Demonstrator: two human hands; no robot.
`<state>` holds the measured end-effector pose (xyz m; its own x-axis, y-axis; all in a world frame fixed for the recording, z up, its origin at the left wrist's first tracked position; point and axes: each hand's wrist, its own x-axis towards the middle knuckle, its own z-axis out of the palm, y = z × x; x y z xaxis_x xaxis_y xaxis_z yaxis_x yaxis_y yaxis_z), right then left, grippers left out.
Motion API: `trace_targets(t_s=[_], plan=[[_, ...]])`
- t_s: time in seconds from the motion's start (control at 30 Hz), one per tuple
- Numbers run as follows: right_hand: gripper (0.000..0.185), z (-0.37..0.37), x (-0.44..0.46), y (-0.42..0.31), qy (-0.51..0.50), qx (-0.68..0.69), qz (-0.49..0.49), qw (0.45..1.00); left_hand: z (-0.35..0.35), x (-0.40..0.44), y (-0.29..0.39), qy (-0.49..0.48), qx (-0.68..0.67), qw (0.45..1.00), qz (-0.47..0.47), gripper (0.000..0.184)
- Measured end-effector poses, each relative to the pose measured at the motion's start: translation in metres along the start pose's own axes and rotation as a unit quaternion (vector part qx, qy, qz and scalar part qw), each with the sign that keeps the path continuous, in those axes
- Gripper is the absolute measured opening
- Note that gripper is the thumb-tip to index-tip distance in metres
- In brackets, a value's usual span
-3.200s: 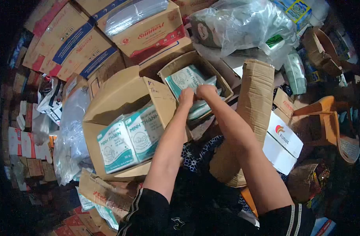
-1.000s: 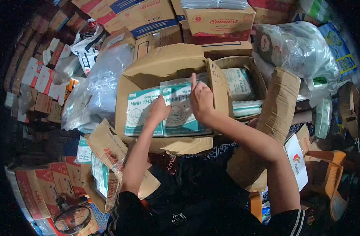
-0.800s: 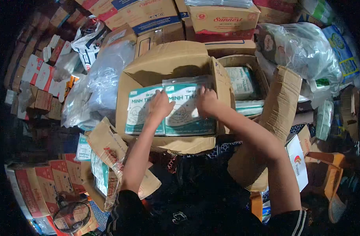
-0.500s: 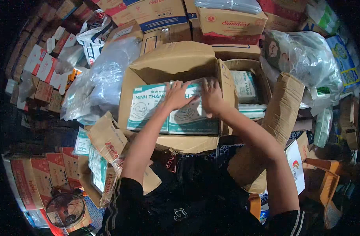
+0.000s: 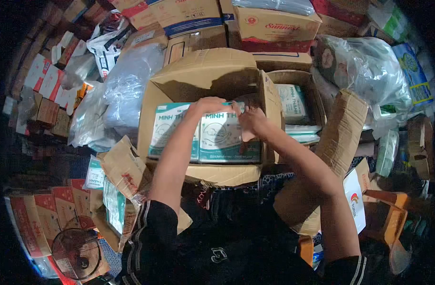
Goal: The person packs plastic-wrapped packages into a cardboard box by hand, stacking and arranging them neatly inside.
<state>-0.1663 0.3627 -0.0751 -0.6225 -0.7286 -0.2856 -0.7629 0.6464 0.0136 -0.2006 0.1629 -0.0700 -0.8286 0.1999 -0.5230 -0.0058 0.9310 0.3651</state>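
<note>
Two teal-and-white plastic-wrapped packs printed "MINH THÀNH" lie side by side in an open cardboard box [image 5: 203, 172]. My left hand [image 5: 210, 105] is bent over the far edge of the right-hand pack [image 5: 221, 137], its fingers partly hidden behind that edge. At the same pack's upper right corner, my right hand [image 5: 252, 121] is closed, with its fingertips mostly out of sight. My left forearm crosses in front of the left-hand pack [image 5: 166, 130].
A second box [image 5: 317, 102] with similar packs adjoins on the right. Clear plastic bags [image 5: 132, 88] bulge on the left. A folded cardboard piece [image 5: 342, 133] leans near my right arm. A fan [image 5: 76, 254] and an orange chair [image 5: 393, 221] stand lower down.
My left hand has gone from lying spread on the packs to bending over the right-hand pack's far edge. My right hand has shifted slightly down and left. The view has moved a little.
</note>
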Motion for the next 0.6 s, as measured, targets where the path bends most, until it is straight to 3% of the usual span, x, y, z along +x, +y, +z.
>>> trace_targets(t_s=[0.03,0.2,0.3,0.33,0.37,0.43,0.47,0.57,0.6], plan=[[0.095,-0.005,-0.003,-0.002,-0.014,0.000,0.006,1.000,0.010,0.004,-0.007,0.027,-0.033,0.999,-0.013,0.095],[0.101,-0.011,-0.002,-0.011,-0.035,-0.016,0.033,0.999,-0.008,0.027,-0.015,-0.180,-0.090,0.979,-0.015,0.082],[0.113,0.003,0.016,-0.013,-0.081,-0.008,0.036,0.996,-0.022,0.018,0.003,-0.148,-0.058,0.982,-0.103,0.080],[0.122,0.004,0.017,-0.014,-0.095,-0.002,0.038,0.995,-0.017,0.020,0.006,-0.083,-0.144,0.971,-0.173,0.073],[0.139,-0.010,0.008,-0.018,-0.098,0.003,0.041,0.994,-0.005,0.032,-0.005,-0.052,-0.149,0.976,-0.150,0.071],[0.156,-0.021,0.000,-0.021,-0.100,0.009,0.044,0.994,0.011,0.056,-0.024,0.010,-0.159,0.982,-0.098,0.067],[0.156,-0.022,-0.002,-0.022,-0.101,0.011,0.041,0.994,0.006,0.061,-0.026,-0.103,-0.066,0.977,-0.173,0.065],[0.142,-0.007,0.004,-0.020,-0.083,0.026,0.039,0.995,0.000,0.043,-0.015,-0.120,-0.110,0.964,-0.212,0.065],[0.138,-0.011,-0.001,-0.021,-0.080,0.023,0.036,0.996,-0.008,0.024,0.008,-0.042,-0.112,0.955,-0.271,0.053]])
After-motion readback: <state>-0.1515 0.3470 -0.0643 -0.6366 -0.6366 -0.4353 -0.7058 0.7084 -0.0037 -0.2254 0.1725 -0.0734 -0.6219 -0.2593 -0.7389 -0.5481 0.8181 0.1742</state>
